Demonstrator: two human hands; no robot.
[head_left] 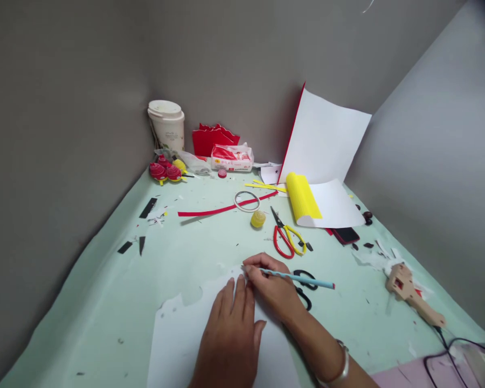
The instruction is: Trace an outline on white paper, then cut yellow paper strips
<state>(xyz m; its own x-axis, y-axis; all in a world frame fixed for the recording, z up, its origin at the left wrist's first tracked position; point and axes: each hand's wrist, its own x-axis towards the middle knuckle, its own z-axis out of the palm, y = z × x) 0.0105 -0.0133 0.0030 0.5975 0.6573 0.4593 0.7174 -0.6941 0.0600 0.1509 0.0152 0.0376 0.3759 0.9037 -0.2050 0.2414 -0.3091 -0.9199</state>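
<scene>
A white sheet of paper (173, 339) with an uneven, cut-out top edge lies at the front of the table. My left hand (230, 334) rests flat on it, fingers stretched forward. Just to the right, my right hand (272, 285) grips a light blue pencil (303, 277), its tip at the paper's top edge and its red end pointing right. Partly behind that hand lie black-handled scissors (306, 280). Beyond it are scissors with one red and one yellow handle (285, 237), and a small yellow coiled paper piece (257, 219).
A red strip (210, 212) runs under a white ring (247, 201). Yellow corrugated paper (303, 196) and a white sheet (327, 134) stand at the back right. A glue gun (412, 293) with a cord lies right, near a phone (345, 235). A lidded cup (167, 126) stands back left.
</scene>
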